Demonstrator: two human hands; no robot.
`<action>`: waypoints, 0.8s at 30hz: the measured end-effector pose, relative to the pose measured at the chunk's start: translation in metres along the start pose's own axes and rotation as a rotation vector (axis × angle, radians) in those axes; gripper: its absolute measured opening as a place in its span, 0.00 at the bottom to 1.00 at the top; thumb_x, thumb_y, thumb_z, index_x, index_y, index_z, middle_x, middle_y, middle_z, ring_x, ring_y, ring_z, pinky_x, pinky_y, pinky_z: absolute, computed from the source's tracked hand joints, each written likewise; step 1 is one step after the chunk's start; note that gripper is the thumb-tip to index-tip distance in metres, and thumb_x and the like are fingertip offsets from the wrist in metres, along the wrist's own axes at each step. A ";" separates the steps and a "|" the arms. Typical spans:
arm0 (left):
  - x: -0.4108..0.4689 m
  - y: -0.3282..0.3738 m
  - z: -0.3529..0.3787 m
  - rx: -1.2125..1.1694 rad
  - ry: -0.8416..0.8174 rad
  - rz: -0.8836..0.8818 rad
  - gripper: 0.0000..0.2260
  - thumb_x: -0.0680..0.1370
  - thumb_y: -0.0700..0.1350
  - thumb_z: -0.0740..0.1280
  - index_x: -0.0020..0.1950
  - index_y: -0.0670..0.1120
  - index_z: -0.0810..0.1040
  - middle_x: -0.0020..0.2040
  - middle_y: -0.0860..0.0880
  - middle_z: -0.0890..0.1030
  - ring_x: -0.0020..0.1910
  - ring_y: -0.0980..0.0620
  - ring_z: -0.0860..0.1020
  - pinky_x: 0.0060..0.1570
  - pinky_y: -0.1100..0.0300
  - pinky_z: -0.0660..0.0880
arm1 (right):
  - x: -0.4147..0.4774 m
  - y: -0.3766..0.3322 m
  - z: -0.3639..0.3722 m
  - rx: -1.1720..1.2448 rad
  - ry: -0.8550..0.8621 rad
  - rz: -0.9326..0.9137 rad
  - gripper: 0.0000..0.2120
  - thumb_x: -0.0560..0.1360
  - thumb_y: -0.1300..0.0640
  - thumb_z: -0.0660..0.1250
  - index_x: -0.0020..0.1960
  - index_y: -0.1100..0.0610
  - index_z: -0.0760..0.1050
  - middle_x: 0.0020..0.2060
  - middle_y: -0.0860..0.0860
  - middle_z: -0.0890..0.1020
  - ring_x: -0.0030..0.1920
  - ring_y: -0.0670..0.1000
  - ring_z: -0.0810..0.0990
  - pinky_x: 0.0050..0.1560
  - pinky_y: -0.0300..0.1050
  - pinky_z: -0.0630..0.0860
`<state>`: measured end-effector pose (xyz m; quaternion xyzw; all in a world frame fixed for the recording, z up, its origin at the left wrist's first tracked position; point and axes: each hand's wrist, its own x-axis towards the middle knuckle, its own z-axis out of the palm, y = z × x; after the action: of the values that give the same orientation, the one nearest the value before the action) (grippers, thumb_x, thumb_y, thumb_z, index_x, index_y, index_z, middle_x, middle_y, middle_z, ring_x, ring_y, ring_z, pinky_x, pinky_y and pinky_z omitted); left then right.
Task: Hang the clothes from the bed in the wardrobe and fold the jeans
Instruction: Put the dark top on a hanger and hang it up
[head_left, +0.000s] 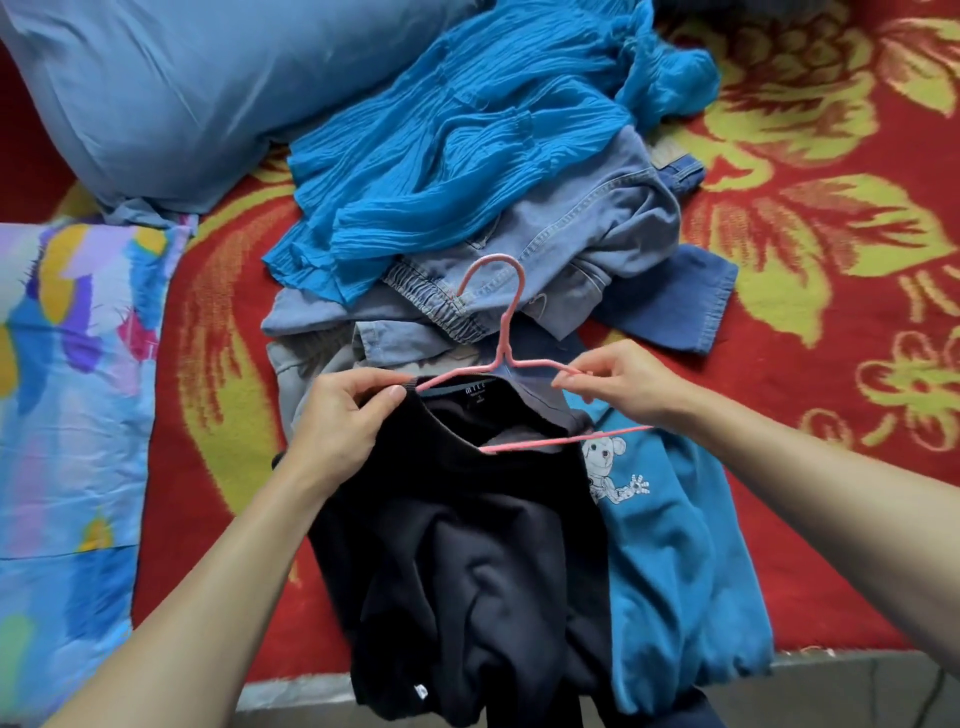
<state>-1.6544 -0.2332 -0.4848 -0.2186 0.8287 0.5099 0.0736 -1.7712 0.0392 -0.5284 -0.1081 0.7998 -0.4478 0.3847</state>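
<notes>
Hidden first: the left shoulder of the pink hanger (503, 358) is tucked inside the neck of the black sweatshirt (467, 545), so we cannot see its end. The bottom bar comes out of the neck opening toward the right. The collar label carries small pale letters, too small to read. The sweatshirt's hem runs off the near edge of the view, and both forearms are cut by the frame.

Left hand (343, 415): grip closed, thumb and curled fingers pinching the sweatshirt's collar. Right hand (623, 384): thumb and forefinger pinching the hanger's right arm.

The hanger is thin coated wire with a round hook. The sweatshirt is soft, matte and heavily creased, at the near edge of the bed. A teal top (675, 545) with a pale bear print lies just right of it, partly under it. Farther off, a heap of pale jeans (597, 234), stitched seams showing, lies under a crinkled bright blue garment (457, 156). Beneath all is a red blanket (831, 182) with yellow flowers. A smooth blue pillow (182, 93) sits far left.
</notes>
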 end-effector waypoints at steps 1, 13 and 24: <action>0.001 0.004 0.008 -0.024 -0.017 0.009 0.08 0.77 0.35 0.67 0.51 0.44 0.83 0.44 0.54 0.83 0.40 0.66 0.79 0.45 0.75 0.71 | -0.002 -0.001 0.005 0.004 0.009 -0.011 0.09 0.75 0.55 0.71 0.44 0.61 0.83 0.28 0.50 0.74 0.28 0.41 0.66 0.31 0.38 0.62; -0.015 -0.005 0.029 0.248 -0.076 -0.029 0.15 0.68 0.59 0.70 0.51 0.55 0.81 0.36 0.56 0.79 0.38 0.59 0.77 0.45 0.65 0.72 | 0.007 0.001 0.021 0.033 -0.049 0.379 0.14 0.68 0.56 0.76 0.50 0.59 0.79 0.32 0.54 0.79 0.31 0.50 0.75 0.33 0.42 0.73; -0.029 -0.020 0.011 0.232 -0.159 0.097 0.07 0.78 0.47 0.68 0.42 0.59 0.79 0.38 0.56 0.82 0.41 0.60 0.77 0.42 0.68 0.69 | -0.003 0.052 0.004 -0.660 0.111 0.430 0.02 0.67 0.60 0.66 0.38 0.54 0.76 0.41 0.55 0.83 0.45 0.58 0.81 0.40 0.42 0.70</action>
<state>-1.6203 -0.2228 -0.4963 -0.1271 0.8832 0.4296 0.1389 -1.7574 0.0687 -0.5698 -0.0315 0.9247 -0.0811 0.3706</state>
